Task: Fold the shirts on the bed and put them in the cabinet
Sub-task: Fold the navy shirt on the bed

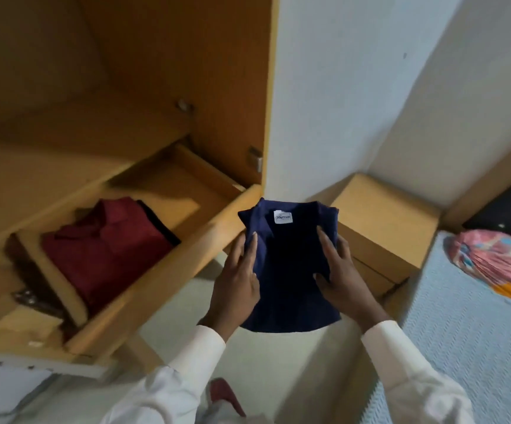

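The navy shirt is held folded and flat in the air between the two grips, its collar turned to the far side and a white label showing inside the collar. It is held over the pale floor, just to the right of the open drawer of the wooden cabinet and to the left of a cardboard box. It is near the right end of the drawer's front wall but is not yet laid in the drawer.

The left grip is closed on the shirt's left edge, with the thumb laid along the top of the cloth; the fingers underneath are hidden. The right grip is closed on the right edge in the same way, with the thumb pressed on top near the middle of that side. Both wrists are covered by white sleeves.

Inside the drawer a folded maroon shirt is laid flat towards the left, and the edge of a black garment is seen beneath it on its far right side.

At the right the bed is seen under a light blue cover. A bundle of cloth in pink, blue and orange is lying on it, and a dark item lies beyond the bundle; what that is cannot be told.
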`<state>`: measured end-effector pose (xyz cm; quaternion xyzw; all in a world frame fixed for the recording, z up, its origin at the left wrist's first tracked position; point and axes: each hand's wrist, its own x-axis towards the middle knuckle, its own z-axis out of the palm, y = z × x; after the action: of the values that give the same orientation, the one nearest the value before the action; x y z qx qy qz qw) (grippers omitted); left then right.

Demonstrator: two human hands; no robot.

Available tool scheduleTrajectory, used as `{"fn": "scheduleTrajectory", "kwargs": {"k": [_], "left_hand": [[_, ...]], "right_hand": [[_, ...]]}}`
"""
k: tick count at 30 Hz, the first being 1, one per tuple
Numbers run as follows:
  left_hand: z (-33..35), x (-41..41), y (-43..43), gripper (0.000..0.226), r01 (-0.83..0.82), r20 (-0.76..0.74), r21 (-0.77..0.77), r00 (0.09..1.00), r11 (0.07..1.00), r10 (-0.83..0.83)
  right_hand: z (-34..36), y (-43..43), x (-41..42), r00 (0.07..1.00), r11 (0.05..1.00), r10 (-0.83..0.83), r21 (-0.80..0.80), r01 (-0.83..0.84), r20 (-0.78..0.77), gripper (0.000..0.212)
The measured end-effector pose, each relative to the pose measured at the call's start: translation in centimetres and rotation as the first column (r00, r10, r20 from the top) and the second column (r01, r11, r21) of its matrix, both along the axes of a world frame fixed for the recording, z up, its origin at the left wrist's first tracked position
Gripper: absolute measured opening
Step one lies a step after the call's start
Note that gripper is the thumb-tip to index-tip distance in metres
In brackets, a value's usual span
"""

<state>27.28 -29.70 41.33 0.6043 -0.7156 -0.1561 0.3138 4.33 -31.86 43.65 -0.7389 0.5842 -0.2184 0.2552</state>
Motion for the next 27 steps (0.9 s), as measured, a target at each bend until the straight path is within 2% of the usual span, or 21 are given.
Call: {"fn": "scheduleTrajectory", "kwargs": {"k": [4,9,13,16,20,24,27], "left_hand": [[2.6,6.0,-3.3,0.083,-0.097,-0.049,-0.075,0.994,0.992,0.094],[5.6,12.3,-7.8,0.084,-0.277,-0.096,-0.143,0.96,0.95,0.265],[6.8,16.2,-11.6,0.084,-0.348,-0.119,-0.159,0.936,0.924,0.332],[6.6,18.4,-14.6,0.079,-0.424,-0.152,-0.116,0.901,0.898,0.406],[3.7,19.9,-17.8,0.077,-0.534,-0.191,0.011,0.829,0.845,0.526],[-1.4,20.4,-19.5,0.079,-0.595,-0.168,0.236,0.753,0.768,0.636],[-4.5,20.4,-20.0,0.077,-0.556,-0.166,0.356,0.753,0.751,0.637]], "right_hand": [[3.5,-6.2,5.7,0.99,0.989,0.127,-0.066,-0.131,-0.059,0.1],[6.8,-14.3,12.9,0.945,0.924,0.307,-0.201,-0.324,-0.111,0.102],[8.7,-20.5,17.9,0.917,0.895,0.382,-0.203,-0.398,-0.115,0.099],[8.3,-24.7,21.1,0.875,0.855,0.475,-0.186,-0.484,-0.092,0.099],[4.8,-30.0,24.0,0.844,0.847,0.522,-0.043,-0.53,-0.121,0.103],[0.0,-34.0,26.0,0.777,0.806,0.591,0.168,-0.567,-0.215,0.099],[-3.2,-36.1,26.9,0.645,0.734,0.679,0.31,-0.604,-0.351,0.093]]}}
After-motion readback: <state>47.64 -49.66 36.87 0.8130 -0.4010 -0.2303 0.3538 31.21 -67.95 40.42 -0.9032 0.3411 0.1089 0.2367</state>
